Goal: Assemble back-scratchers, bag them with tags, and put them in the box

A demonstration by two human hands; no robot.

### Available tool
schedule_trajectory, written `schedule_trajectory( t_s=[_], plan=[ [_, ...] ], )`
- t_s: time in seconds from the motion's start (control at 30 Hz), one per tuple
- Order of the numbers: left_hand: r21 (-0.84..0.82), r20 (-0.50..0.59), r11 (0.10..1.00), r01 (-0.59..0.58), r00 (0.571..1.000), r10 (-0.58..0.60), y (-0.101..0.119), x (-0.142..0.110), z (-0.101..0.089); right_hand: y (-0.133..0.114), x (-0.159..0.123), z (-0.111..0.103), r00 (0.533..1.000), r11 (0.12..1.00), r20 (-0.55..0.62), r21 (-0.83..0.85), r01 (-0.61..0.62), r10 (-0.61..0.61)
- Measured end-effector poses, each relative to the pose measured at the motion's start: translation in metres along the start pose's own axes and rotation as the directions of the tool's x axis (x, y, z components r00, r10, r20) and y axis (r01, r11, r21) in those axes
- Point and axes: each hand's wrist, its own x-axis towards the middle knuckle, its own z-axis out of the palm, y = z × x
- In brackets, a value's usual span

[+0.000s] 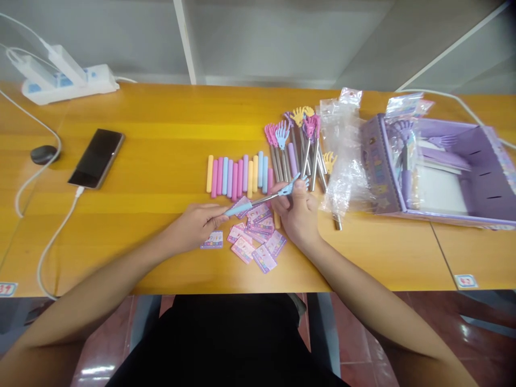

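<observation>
A back scratcher (262,200) with a light blue claw head, a metal rod and a blue handle sleeve is held between both hands over the table. My left hand (199,226) is closed on its blue handle end. My right hand (298,212) pinches the claw head between thumb and fingers. Small printed cards (258,228) lie scattered below the rod, one of them partly under my left hand. Beyond the hands runs a row of pastel handle sleeves (241,176). Several metal rods with coloured claw heads (309,129) are heaped behind my right hand.
Clear plastic bags (344,156) lie beside the heap. A purple box (381,177) at the right holds a bagged back scratcher and other pieces. At the left are a phone (97,158) on a white cable, a black mouse (43,155) and a power strip (72,86).
</observation>
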Motion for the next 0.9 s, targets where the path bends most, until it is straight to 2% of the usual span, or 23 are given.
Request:
schedule_trajectory(
  t_s=[0.37, 0.57, 0.8, 0.9],
  plan=[
    [0.018, 0.001, 1.0, -0.013, 1.0, 0.013, 0.002, 0.002, 0.0, 0.002, 0.001, 0.001, 0.999, 1.0, 0.034, 0.023, 0.002, -0.003],
    [-0.001, -0.023, 0.999, 0.04, 0.999, -0.04, 0.006, 0.001, 0.0, 0.005, -0.005, 0.007, 0.997, 0.998, -0.053, 0.011, 0.058, -0.057],
    [-0.016, -0.055, 0.994, 0.107, 0.993, -0.108, 0.006, -0.002, -0.005, 0.002, -0.002, -0.003, 0.995, 0.992, 0.092, -0.12, 0.039, -0.028],
    [0.018, -0.119, 0.99, 0.14, 0.983, -0.137, 0.003, -0.001, -0.009, 0.0, 0.004, -0.011, 0.983, 0.972, 0.148, -0.192, 0.133, -0.105]
  ],
)
